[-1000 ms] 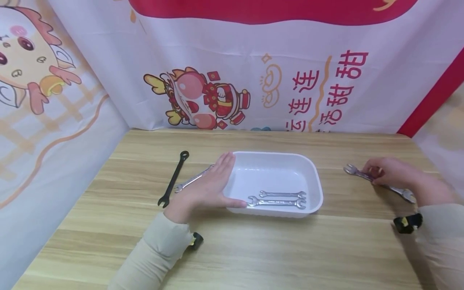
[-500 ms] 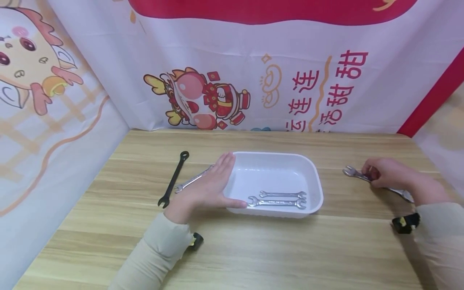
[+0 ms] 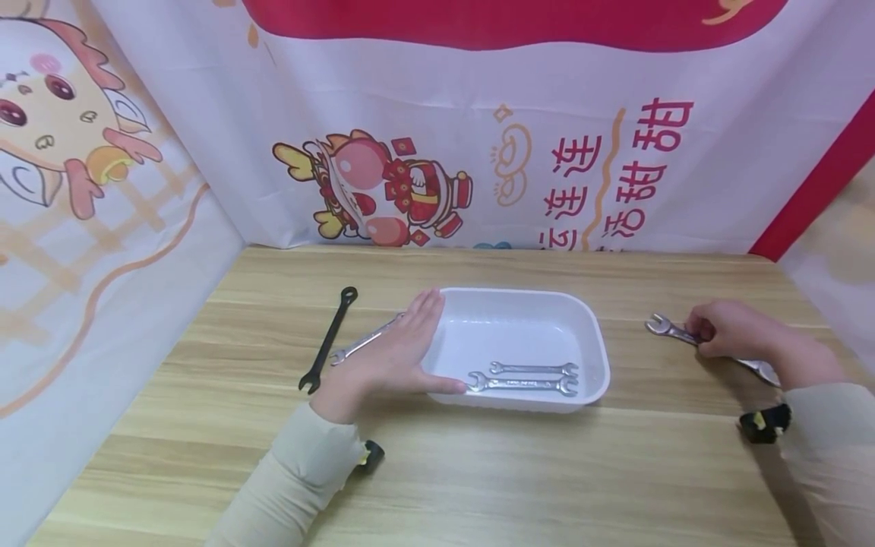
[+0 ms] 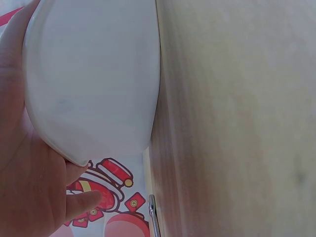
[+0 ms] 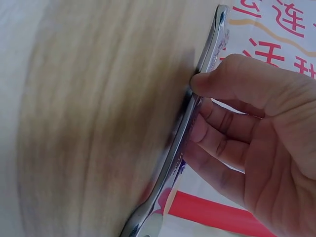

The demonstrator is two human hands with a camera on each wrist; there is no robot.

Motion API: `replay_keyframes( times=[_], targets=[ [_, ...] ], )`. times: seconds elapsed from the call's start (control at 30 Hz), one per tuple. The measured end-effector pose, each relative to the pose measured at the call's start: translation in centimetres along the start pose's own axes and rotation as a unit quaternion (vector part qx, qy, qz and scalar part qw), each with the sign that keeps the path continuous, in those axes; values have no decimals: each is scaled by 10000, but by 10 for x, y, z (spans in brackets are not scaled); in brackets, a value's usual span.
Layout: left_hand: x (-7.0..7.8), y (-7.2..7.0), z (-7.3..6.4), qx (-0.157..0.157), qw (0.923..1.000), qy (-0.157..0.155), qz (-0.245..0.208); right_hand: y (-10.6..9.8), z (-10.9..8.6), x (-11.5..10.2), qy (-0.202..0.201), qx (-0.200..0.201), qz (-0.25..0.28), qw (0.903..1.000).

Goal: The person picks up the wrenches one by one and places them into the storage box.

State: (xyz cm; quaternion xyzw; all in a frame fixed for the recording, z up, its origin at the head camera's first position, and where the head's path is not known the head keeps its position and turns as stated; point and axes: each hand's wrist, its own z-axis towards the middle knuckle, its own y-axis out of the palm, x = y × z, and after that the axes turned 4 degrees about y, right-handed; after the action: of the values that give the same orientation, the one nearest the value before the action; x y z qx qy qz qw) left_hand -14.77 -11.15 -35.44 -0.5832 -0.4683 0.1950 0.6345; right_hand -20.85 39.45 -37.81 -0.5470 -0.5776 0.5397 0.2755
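Note:
At the right of the head view, my right hand (image 3: 738, 330) pinches a silver open-end wrench (image 3: 663, 325) between thumb and fingers near its middle. In the right wrist view the wrench (image 5: 173, 148) runs slantwise along the tabletop; I cannot tell whether it is lifted. My left hand (image 3: 393, 353) rests against the left end of a white plastic tray (image 3: 603, 353), fingers straight and thumb along the near rim. Inside the tray lie two silver wrenches, a larger one (image 3: 522, 384) nearer me and a smaller one (image 3: 533, 368) behind it.
Left of the tray, a silver wrench (image 3: 365, 339) is partly covered by my left hand. A black combination wrench (image 3: 330, 338) lies farther left on the wooden table (image 3: 519, 471). Printed cloth (image 3: 437, 83) hangs behind and at the sides.
My right hand and its wrench have shifted slightly left. The left hand and the tray have not visibly moved.

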Motion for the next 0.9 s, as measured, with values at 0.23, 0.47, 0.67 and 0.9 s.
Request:
replay_keyframes(
  times=[0.23,0.47,0.67,0.9],
  targets=[
    [-1,1,-1,-38,10000,-43,-63,3,-1,-1,107,-292,218,9993],
    [0,1,1,-52,10000,-12,-16,2,-5,1,46,-321,346,9989],
    [1,0,-1,-56,10000,-45,-32,0,-5,2,-157,-220,439,9987],
    [0,0,0,-24,10000,18,-26,1,-8,2,-367,-47,551,9978]
  ],
)
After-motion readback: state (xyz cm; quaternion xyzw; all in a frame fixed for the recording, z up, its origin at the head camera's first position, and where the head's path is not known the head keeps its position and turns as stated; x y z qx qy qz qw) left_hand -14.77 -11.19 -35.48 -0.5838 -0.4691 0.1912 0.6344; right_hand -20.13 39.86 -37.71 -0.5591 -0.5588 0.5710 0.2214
